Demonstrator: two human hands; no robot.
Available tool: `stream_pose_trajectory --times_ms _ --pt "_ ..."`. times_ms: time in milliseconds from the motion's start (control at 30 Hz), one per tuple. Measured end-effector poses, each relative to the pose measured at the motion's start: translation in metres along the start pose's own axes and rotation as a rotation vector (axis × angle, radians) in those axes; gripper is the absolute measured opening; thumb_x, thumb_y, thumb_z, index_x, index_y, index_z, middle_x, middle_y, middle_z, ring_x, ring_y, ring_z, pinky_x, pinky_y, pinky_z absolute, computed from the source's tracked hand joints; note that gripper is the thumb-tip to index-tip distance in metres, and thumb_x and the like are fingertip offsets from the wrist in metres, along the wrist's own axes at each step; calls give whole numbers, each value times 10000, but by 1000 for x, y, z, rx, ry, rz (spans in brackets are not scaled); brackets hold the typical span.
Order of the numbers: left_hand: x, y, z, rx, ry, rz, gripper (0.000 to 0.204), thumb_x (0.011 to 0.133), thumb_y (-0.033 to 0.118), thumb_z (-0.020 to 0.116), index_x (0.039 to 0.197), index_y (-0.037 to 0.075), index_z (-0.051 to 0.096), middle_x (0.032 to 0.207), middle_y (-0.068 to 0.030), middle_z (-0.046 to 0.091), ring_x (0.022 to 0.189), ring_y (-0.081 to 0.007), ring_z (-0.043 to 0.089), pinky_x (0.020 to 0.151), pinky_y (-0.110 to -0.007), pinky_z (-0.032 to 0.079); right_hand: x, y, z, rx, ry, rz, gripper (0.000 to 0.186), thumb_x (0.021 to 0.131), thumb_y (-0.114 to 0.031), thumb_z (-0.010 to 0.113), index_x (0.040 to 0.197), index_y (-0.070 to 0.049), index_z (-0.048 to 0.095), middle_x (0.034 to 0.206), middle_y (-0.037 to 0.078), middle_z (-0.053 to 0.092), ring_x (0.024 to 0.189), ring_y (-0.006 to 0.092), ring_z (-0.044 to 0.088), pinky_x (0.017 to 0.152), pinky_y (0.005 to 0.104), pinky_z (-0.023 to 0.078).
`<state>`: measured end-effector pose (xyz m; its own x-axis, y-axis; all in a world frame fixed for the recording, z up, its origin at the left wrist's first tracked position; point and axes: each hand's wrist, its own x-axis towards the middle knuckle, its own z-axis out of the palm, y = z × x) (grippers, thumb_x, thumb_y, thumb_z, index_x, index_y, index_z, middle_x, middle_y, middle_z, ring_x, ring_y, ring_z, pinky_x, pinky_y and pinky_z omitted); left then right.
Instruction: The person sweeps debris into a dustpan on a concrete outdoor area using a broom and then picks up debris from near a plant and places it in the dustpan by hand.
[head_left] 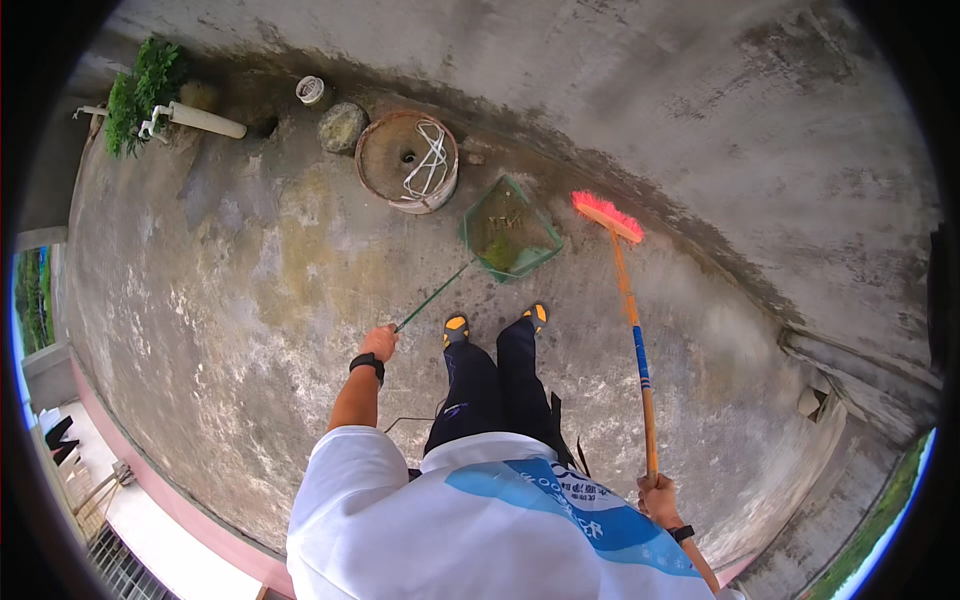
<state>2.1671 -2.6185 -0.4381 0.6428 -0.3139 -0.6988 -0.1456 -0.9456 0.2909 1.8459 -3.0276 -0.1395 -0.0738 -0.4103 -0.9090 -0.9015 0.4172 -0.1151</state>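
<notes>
left hand grips green dustpan handle, debris inside | right hand grips broom | round tub by wall holds white cord

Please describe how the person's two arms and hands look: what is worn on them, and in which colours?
Both forearms are bare, with no gloves on the left hand or the right hand. Each wrist carries a black band, like a watch strap. The short sleeves belong to a white shirt with a light blue curved stripe.
</notes>
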Motion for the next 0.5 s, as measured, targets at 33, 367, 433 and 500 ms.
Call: stream_pose_trajectory --times_ms 33,367,433,500 --pt "0 10 -5 -37 20 -6 249 780 263 487 866 32 523 786 -213 553 795 -366 522 683 -435 409 -1 7 3 -40 65 -87 112 754 -76 498 679 -43 422 486 16 392 317 90 347 261 240 269" --pt "11 115 -41 -532 349 402 360 785 353 464 687 8 489 664 -216 495 647 -380 478 560 -413 372 -54 15 40 -100 63 -271 168 797 -144 495 689 -36 426 488 6 394 346 79 366 285 226 276" --pt "3 153 -57 -613 429 398 370 784 358 464 668 7 482 642 -216 479 617 -377 466 538 -410 358 -62 2 38 -149 24 -265 184 803 -164 499 689 -44 416 495 2 401 350 75 370 288 223 276" --pt "-5 172 -68 -557 571 301 375 765 356 486 623 9 506 638 -201 513 625 -365 492 562 -419 380 -54 -8 36 -165 11 -323 153 803 -175 504 770 -28 472 504 -2 407 347 72 366 286 219 274"
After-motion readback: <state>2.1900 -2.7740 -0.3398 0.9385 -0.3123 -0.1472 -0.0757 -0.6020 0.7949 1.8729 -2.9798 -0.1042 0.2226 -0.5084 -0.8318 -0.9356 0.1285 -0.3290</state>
